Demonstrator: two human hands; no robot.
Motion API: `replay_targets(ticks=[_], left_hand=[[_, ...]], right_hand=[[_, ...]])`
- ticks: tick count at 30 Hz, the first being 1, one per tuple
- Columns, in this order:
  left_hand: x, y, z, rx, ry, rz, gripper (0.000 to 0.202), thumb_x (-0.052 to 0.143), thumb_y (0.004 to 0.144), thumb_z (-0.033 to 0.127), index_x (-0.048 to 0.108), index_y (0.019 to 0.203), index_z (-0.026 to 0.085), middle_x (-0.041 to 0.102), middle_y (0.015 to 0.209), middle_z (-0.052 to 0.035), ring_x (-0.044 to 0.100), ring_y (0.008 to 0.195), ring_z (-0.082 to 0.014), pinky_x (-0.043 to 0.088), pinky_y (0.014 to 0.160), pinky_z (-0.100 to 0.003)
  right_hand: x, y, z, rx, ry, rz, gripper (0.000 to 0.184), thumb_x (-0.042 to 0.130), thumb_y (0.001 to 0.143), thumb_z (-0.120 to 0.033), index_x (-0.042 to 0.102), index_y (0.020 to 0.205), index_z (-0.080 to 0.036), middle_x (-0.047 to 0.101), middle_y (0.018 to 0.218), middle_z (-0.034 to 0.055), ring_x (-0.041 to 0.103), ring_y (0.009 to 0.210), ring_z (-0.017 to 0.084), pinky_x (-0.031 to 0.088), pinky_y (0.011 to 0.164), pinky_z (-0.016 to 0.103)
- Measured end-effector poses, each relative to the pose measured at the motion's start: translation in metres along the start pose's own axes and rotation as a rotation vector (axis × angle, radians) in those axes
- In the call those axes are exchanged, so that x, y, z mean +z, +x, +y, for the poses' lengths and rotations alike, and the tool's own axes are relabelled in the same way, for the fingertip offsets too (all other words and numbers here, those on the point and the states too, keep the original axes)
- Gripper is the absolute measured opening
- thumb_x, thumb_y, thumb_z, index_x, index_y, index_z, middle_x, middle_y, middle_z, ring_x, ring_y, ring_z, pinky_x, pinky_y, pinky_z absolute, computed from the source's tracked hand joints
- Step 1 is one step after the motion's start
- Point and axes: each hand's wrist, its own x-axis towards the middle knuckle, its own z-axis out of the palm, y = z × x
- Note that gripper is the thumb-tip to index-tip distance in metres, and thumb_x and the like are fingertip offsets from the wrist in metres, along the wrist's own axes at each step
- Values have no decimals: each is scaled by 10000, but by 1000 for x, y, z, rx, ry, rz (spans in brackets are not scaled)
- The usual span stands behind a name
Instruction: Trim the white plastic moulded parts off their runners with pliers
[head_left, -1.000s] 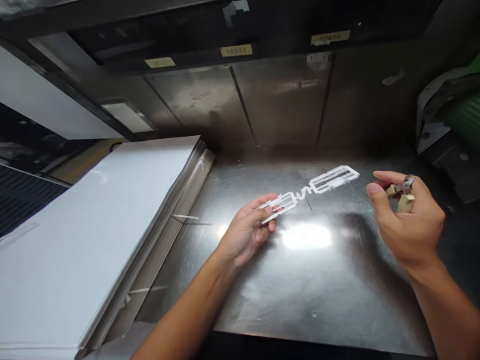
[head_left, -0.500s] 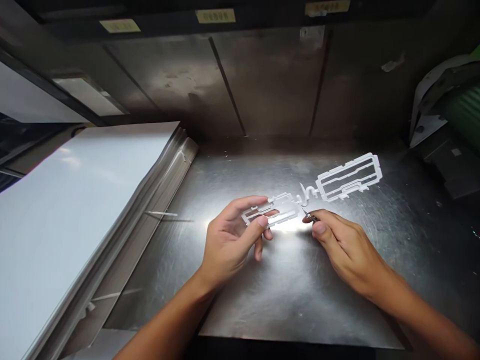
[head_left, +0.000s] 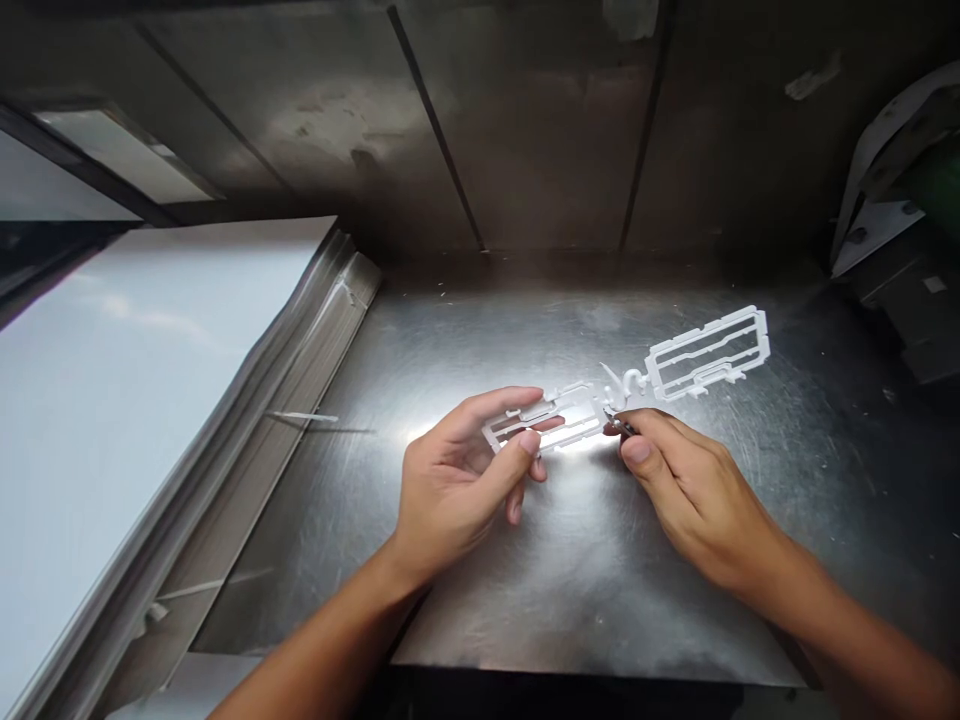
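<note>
My left hand [head_left: 457, 480] is closed on a white plastic frame [head_left: 579, 437], thumb on the near side and fingers behind it. A curled white runner [head_left: 636, 380] joins this piece to a second slotted white frame [head_left: 705, 328], which extends up to the right in the air. My right hand [head_left: 690, 490] is closed around a small metal-tipped tool [head_left: 619, 424], most of it hidden in the fist. Its tip is at the joint between the left-hand frame and the runner. Whether the tip touches the plastic I cannot tell.
A stack of large white-topped sheets [head_left: 150, 400] lies on the left, with a thin white strip [head_left: 304, 416] sticking out of its side. Underneath the hands is a scratched metal tabletop [head_left: 525, 600]. A metal wall [head_left: 547, 150] rises behind, and dark equipment [head_left: 915, 300] stands at the right.
The tool tip has moved in against the area of the frame's joint with the runner. The joined frames have shifted slightly right, and the camera view has tilted down.
</note>
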Motion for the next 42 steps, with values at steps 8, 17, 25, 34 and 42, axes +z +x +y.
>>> replay_targets(ticks=[8,17,25,34,42], left_hand=[[0,-1,1,12,7,-18,307,802,1047,165,800,1317,311,839,1116,-44,757,690,-115,580,433,-117],[1,0,1,31,35,-34,315,797,1047,155,795,1330,294,839,1075,-42,759,669,-117,574,430,-116],[0,-1,0,24,81,-40,333,791,1056,168,791,1345,332,836,1075,-26,725,628,-96,580,451,-125],[-3,2,1,3,154,-38,293,827,1037,248,760,1322,261,821,1117,-44,776,771,-139,618,532,-174],[-13,17,20,136,616,-46,399,704,1098,492,721,1364,195,806,1056,-56,766,936,-192,541,759,-275]], right_hand=[[3,0,2,-31,-14,22,441,427,1269,-438,506,898,-215,583,888,-23,552,780,157,371,692,299],[4,0,2,-66,-92,52,431,424,1267,-417,484,891,-216,578,872,-14,552,757,166,365,674,300],[4,1,1,-94,-172,68,463,388,1272,-449,448,873,-222,577,857,-6,556,738,169,367,651,304],[5,1,9,-113,-312,73,507,321,1279,-519,540,945,-207,600,835,-17,555,677,151,384,637,302],[33,-9,8,-265,-575,-1,598,259,1271,-571,592,976,-172,616,786,10,592,621,177,352,580,342]])
